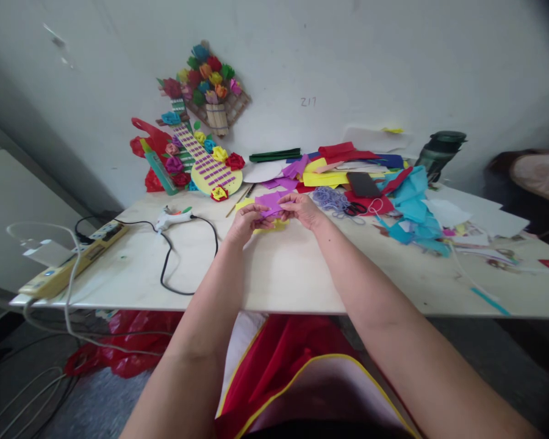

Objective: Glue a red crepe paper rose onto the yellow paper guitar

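Between both hands is a small piece of purple paper [271,201], held just above the table. My left hand [249,221] pinches its left edge, and my right hand [301,209] grips its right edge with the fingertips. Pieces of yellow paper [274,225] lie on the table under the hands. Close behind my left hand rest thin sticks [239,201] that look like pencils. To the right of my right hand lie a heap of lilac yarn [332,200] and black-handled scissors [355,209].
A white glue gun [176,218] with a black cord and a power strip [73,256] occupy the left. A guitar-shaped craft [215,175] leans near a glue bottle [159,169]. Coloured paper [329,177], a phone [363,185] and a dark bottle [439,155] stand to the right.
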{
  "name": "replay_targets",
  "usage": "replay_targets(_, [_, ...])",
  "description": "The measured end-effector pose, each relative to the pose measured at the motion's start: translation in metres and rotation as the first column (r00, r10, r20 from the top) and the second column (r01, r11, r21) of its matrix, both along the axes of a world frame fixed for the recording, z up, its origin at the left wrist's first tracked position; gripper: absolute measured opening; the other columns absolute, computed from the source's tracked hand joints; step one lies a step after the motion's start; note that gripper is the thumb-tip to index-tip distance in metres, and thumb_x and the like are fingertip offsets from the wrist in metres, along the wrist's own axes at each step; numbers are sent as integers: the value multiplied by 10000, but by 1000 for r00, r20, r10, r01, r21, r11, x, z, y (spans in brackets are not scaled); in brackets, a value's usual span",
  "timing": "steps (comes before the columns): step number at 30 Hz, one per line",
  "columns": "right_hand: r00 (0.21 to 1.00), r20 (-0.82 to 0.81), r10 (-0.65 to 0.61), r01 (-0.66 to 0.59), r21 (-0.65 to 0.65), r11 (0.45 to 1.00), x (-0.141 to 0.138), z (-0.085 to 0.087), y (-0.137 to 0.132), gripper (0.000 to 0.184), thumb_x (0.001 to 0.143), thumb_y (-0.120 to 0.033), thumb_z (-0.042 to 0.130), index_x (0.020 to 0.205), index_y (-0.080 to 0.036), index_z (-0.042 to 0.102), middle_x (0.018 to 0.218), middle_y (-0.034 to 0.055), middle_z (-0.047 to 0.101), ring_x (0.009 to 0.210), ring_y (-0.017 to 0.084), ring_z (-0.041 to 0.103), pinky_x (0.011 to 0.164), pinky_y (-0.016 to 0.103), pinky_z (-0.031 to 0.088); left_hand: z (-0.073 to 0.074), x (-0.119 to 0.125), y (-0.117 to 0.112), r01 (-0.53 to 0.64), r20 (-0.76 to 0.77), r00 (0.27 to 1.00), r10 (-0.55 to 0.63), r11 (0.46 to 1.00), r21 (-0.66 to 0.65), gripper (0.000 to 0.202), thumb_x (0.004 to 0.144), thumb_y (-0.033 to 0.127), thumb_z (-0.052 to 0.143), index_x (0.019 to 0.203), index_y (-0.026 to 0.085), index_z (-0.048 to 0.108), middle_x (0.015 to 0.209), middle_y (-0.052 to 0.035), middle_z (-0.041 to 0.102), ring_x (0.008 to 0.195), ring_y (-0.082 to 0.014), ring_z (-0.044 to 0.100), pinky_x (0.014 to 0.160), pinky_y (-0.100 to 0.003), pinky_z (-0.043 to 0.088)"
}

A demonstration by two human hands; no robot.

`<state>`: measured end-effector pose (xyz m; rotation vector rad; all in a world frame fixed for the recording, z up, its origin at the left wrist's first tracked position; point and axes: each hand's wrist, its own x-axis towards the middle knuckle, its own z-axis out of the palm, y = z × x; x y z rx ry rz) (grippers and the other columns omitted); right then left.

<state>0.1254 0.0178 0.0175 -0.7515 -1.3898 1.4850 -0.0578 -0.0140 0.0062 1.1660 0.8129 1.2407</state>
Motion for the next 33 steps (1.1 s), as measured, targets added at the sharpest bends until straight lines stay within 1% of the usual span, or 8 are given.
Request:
replay_targets(6, [997,70,27,-32,66,997,0,-4,3,154,629,-155,685,769,-126,629,540,9,657,434,96,583,465,199,484,0,0,-1,59,-99,993,-62,998,-28,334,644,266,587,936,107,560,592,-49,655,496,-183,633,479,-262,490])
replay_targets(10, [989,143,39,-53,98,994,-3,-2,0,125,645,-139,676,761,-124,631,551,13,662,412,94,571,448,198,471,2,3,-7,24,-277,961,-13,999,34,330,704,435,643,762,121,561,557,-49,630,436,-144,589,439,-227,447])
replay_targets(14, [986,154,59,-76,108,991,-5,0,-3,130,659,-153,692,766,-125,624,571,17,665,418,94,568,454,205,480,3,6,-12,39,-394,919,11,992,119,384,714,488,660,627,143,514,459,-2,554,339,-71,469,367,-179,330])
replay_targets(17, [991,116,71,-82,90,993,-4,0,-2,213,706,-304,701,798,-129,621,565,25,661,423,103,573,456,215,489,3,7,-12,32,-404,915,17,993,113,406,706,507,664,603,154,493,413,24,505,300,-50,403,331,-176,242])
replay_targets(20, [996,52,68,-70,51,996,-2,0,0,384,773,-516,594,822,-137,622,561,43,661,434,124,591,462,233,503,1,7,-10,36,-367,930,-4,996,81,418,698,524,666,603,162,481,400,31,490,284,-46,382,320,-182,208])
replay_targets(23, [998,24,58,-58,12,998,1,-1,3,471,786,-602,525,793,-139,613,560,61,666,430,136,596,448,238,500,-2,6,-7,35,-324,946,-12,997,67,413,700,524,666,619,166,475,401,35,491,279,-47,380,314,-185,195])
replay_targets(29, [991,71,116,-114,-42,993,1,-3,2,366,700,-486,692,694,-131,602,586,58,675,417,117,577,421,224,485,-4,5,-5,30,-288,957,-11,998,60,425,701,538,660,613,167,470,401,31,498,274,-47,379,308,-189,195])
replay_targets(33, [994,95,62,-59,-37,998,-4,-4,1,295,663,-387,746,660,-130,602,560,37,663,398,93,554,400,196,458,-5,5,-3,11,-275,962,7,998,63,416,686,532,676,631,162,495,398,35,496,277,-49,386,311,-184,213])
